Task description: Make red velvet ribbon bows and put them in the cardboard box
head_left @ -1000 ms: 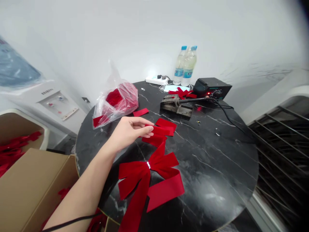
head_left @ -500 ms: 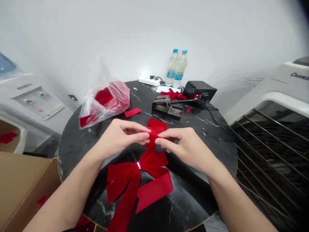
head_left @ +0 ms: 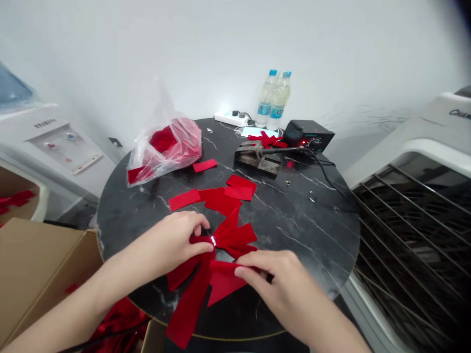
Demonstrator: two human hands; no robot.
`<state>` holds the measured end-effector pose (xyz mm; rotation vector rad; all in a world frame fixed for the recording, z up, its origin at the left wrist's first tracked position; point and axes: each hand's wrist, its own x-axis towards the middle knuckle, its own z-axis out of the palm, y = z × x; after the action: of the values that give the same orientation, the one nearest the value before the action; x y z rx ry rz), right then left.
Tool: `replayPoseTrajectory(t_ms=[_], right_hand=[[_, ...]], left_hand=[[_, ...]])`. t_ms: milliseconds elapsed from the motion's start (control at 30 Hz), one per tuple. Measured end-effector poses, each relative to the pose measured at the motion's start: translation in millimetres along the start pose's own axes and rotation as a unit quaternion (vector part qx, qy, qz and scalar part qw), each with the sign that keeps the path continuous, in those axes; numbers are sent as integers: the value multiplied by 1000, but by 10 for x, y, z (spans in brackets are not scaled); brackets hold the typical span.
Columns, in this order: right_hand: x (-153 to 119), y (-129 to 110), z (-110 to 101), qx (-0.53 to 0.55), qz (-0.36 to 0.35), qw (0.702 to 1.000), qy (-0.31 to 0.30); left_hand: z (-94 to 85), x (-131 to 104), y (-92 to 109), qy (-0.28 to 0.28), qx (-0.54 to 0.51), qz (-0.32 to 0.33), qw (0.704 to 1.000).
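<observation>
A red velvet ribbon bow [head_left: 235, 240] lies in front of me, bound at its middle by a silver tie [head_left: 213, 240]. My left hand [head_left: 187, 238] is closed on the bow just left of that tie, thumb below and fingers above. Between the thumb and fingers of my right hand [head_left: 265, 274] is a red ribbon strip [head_left: 222, 267], its edge folded over and its smoother side showing below. Whether this strip joins the bow is hard to see. One long tail [head_left: 187, 314] of the bow hangs toward the table's front edge.
Cut red ribbon pieces [head_left: 221, 200] lie beyond the bow on the black round table [head_left: 301, 220]. Farther back are a plastic bag [head_left: 165, 152] of ribbon, a soldering iron stand [head_left: 257, 159], its control box [head_left: 308, 135] and water bottles [head_left: 278, 102]. An open carton [head_left: 40, 274] stands at left.
Both hands have come down toward me from the small ribbon pieces, which now lie on the table. The left has taken hold of the bow, the right the ribbon strip.
</observation>
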<state>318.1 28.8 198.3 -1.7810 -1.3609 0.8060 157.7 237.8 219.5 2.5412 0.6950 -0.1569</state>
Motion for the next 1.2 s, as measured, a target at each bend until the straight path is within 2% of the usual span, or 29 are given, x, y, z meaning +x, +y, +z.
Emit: replayPoseTrajectory(t_ms=[100,200,267,333,367,433,500,600,667,767,833,867,900,933,967,1000,1033,1133,1200], right_hand=[[-68,165,206,-47,-62,994,74],[-44,304,126,-119,-96,983,104],[-18,350,-43,-156,-103,969,159],[-5,350,-219,-146,-85,964,205],[-4,335,-286,-112,-71,972,195],[-8,289,-357,-19,-47,991,126],[-11,240,-360,46,-43,995,74],[8,186,-388,25,-57,993,103],[32,163,-516,-18,-84,992,90],[35,127,-817,-120,-125,983,61],[-22,84,-938,-184,-138,965,128],[-67,55,-935,-179,-135,959,174],[-114,22,-883,-146,-128,957,215],[-156,-12,-783,-77,-102,965,230],[-183,-43,-647,32,-77,972,219],[-189,-69,-487,118,-47,976,178],[-172,-88,-321,167,-23,975,148],[-26,-89,69,252,10,959,127],[78,-64,178,275,22,953,126]], left_hand=[[102,15,73,-11,-37,21,999],[63,43,123,-38,-183,50,981],[20,52,148,-76,-311,41,947],[3,52,182,-96,-432,18,897],[7,48,204,-99,-485,8,869],[30,32,251,-96,-572,2,815],[54,5,294,-83,-625,4,776],[67,-55,336,-83,-662,-1,745],[65,-94,358,-103,-668,-7,737],[81,-123,401,-111,-665,-20,738],[116,-114,429,-82,-668,-29,739],[142,-104,440,-58,-670,-32,739],[170,-92,448,-32,-671,-33,740],[201,-81,453,-8,-669,-30,743],[231,-70,457,9,-663,-23,749],[260,-62,460,18,-654,-11,757],[284,-57,461,20,-643,4,766],[329,-59,455,6,-609,40,792],[337,-71,435,1,-589,43,807]])
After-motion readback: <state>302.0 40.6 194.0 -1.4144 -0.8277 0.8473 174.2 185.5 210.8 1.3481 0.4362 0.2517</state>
